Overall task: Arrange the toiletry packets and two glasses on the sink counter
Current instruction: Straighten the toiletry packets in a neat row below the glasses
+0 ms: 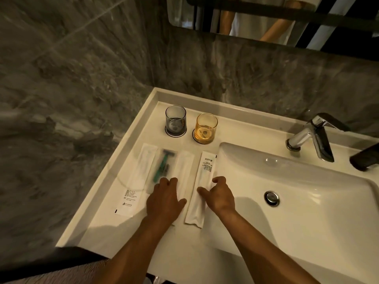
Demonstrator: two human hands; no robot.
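Observation:
Several long white toiletry packets lie side by side on the white sink counter (pixel 114 228). The leftmost packet (pixel 134 181) has printed text; beside it a clear packet holds a green razor (pixel 162 166). My left hand (pixel 165 199) rests flat on the third packet (pixel 184 171), fingers spread. My right hand (pixel 218 194) presses fingertips on the rightmost packet (pixel 202 185), which lies along the basin's left edge. Behind them stand a grey glass (pixel 176 119) and an amber glass (pixel 206 128), each upright on a dark coaster.
The white basin (pixel 297 181) with its drain (pixel 271 198) fills the right side. A chrome tap (pixel 313 134) stands behind it, and a dark object (pixel 365 158) sits at the far right. Grey marble walls close the left and back; a mirror (pixel 266 15) hangs above.

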